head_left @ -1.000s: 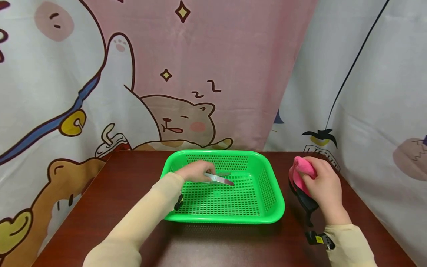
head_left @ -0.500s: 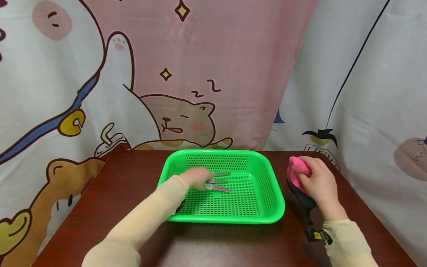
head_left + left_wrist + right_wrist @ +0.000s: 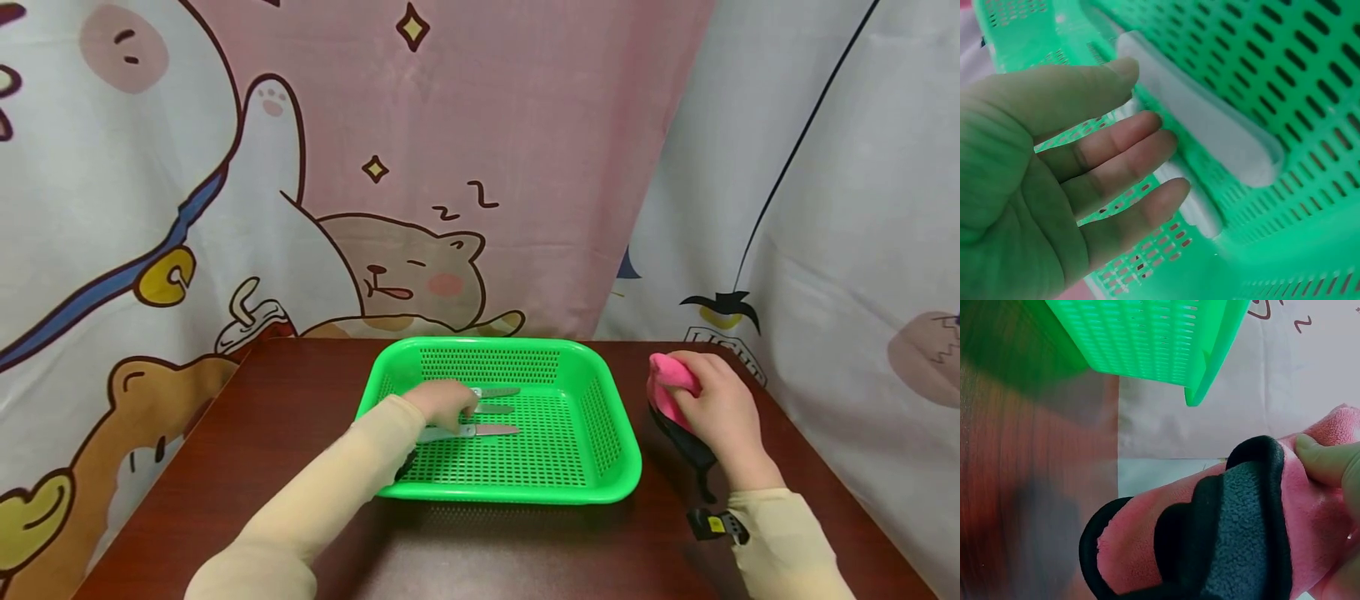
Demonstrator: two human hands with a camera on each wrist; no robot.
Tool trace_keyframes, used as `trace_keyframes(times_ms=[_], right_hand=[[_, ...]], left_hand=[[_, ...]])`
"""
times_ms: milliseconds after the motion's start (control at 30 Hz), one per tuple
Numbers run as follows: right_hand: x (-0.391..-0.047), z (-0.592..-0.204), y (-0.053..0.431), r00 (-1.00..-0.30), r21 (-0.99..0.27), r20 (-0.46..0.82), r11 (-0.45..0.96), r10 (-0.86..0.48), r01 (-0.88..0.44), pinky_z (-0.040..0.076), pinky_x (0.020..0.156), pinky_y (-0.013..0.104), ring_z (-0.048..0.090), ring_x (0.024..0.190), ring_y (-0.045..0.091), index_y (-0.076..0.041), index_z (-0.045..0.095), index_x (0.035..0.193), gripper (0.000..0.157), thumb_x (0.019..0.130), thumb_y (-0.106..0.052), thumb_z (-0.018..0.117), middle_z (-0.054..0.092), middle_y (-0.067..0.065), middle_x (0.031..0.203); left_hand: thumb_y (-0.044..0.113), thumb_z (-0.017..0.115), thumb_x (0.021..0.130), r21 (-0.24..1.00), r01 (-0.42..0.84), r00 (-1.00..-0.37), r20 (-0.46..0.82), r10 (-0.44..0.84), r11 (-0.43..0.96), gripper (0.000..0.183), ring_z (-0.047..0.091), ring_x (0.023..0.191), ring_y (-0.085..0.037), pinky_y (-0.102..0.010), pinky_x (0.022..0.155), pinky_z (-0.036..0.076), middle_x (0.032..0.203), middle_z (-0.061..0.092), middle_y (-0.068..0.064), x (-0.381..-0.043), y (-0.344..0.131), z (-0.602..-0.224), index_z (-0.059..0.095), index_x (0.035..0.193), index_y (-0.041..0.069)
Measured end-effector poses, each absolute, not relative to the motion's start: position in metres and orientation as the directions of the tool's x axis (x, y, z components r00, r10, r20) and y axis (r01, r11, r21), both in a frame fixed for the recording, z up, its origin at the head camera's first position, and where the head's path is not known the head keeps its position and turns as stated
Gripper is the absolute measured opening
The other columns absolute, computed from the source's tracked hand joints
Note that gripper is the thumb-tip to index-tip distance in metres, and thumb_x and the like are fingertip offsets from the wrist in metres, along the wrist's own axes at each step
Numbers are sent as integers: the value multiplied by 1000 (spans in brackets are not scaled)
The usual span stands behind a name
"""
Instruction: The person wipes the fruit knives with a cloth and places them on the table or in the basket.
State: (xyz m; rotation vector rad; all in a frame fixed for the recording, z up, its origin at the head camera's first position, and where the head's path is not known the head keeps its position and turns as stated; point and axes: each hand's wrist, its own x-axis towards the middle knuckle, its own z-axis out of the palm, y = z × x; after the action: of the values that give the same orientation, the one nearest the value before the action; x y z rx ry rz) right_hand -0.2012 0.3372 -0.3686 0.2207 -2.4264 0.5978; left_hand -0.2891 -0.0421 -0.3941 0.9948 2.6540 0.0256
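Observation:
Inside the green plastic basket (image 3: 600, 417) lie three knives side by side, blades toward the right. The front knife (image 3: 487, 430) shows its pale handle and blade; the middle blade (image 3: 495, 409) and rear blade (image 3: 498, 392) stick out past my left hand (image 3: 442, 402). In the left wrist view, that hand's fingers are loosely bent with nothing between them, and the thumb tip overlaps a white knife handle (image 3: 1197, 112). A second handle (image 3: 1194, 206) lies behind the fingers. My right hand (image 3: 723, 408) pinches a pink cloth (image 3: 1316, 500) with dark-edged, grey-black parts, right of the basket.
The basket stands on a dark reddish-brown table (image 3: 300, 400). Behind the table hangs a cartoon-printed curtain (image 3: 525, 167). The basket's right wall rises between the knives and the cloth.
My left hand has lowered the front knife into the basket and let go of it; it now lies level beside the other two. The right hand with the pink cloth has barely moved.

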Motion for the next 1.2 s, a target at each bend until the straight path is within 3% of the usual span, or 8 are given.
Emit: trace_keyframes(times_ms=[200,400,700,867,1200], right_hand=[[-203,-370,339,-801,-345,596,884,-54,-317,45,82,61,54,100,38,-5,66,116,37,81,-1,78,61,20,111],[-204,-375,344,-826,-307,551,892,-117,-331,47,81,63,54,99,39,-5,65,116,40,78,3,78,62,19,111],[-210,-390,352,-864,-259,468,906,-185,-334,49,75,59,56,94,37,-10,67,114,39,78,0,78,64,15,109],[-211,-398,352,-908,-240,364,920,-209,-308,50,75,58,58,93,35,-14,68,115,37,80,-5,78,64,13,110],[-212,-416,350,-944,-212,210,930,-256,-300,50,69,46,57,82,23,-27,71,102,32,78,-7,77,63,-2,95]], left_hand=[[13,75,89,184,629,-720,-230,655,756,26,62,95,-16,-32,76,51,115,67,-1,-290,-48,-380,70,115,12],[13,74,90,277,650,-702,-139,699,708,29,58,84,-13,-33,78,50,104,68,-4,-286,-57,-356,68,119,9],[15,73,91,303,704,-675,4,738,642,27,61,81,-11,-31,77,51,94,66,1,-278,-79,-326,68,117,10],[16,72,92,314,697,-693,65,718,645,25,62,83,-9,-31,76,52,99,67,2,-268,-97,-315,67,116,12],[17,72,92,378,621,-769,127,627,686,32,64,84,-13,-37,74,53,100,69,-2,-255,-143,-309,65,122,8]])
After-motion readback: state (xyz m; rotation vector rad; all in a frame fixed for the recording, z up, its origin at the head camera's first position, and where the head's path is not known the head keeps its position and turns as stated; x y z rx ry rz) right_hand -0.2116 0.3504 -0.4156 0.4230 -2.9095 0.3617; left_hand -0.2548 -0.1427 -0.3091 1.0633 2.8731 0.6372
